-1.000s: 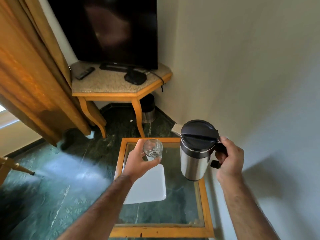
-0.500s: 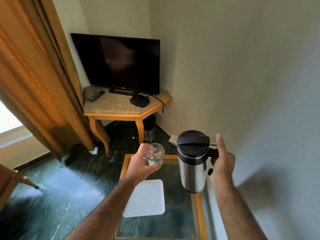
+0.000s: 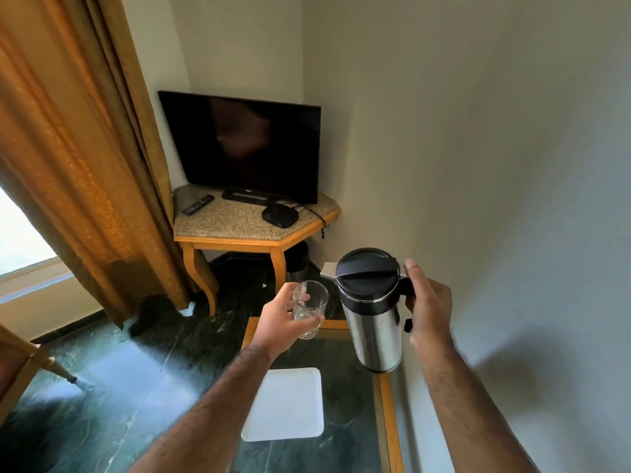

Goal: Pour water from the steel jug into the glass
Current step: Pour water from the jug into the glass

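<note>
My left hand [image 3: 280, 320] holds a clear drinking glass [image 3: 310, 308] upright in the air above the far edge of the glass-topped table [image 3: 387, 411]. A little water shows at the glass's bottom. My right hand [image 3: 426, 307] grips the black handle of the steel jug [image 3: 374, 331], thumb raised beside the black lid. The jug hangs nearly upright just right of the glass, its spout pointing left toward the glass rim. No water is flowing.
A white square tray [image 3: 285, 406] lies on the table below my left forearm. Beyond stand a corner table [image 3: 239, 230] with a television [image 3: 242, 148], a remote and a black box. A curtain [image 3: 78, 148] hangs left; a wall is close on the right.
The view has tilted up, showing more of the television and wall. Both hands have lifted the glass and jug higher, and the jug now sits closer to the glass.
</note>
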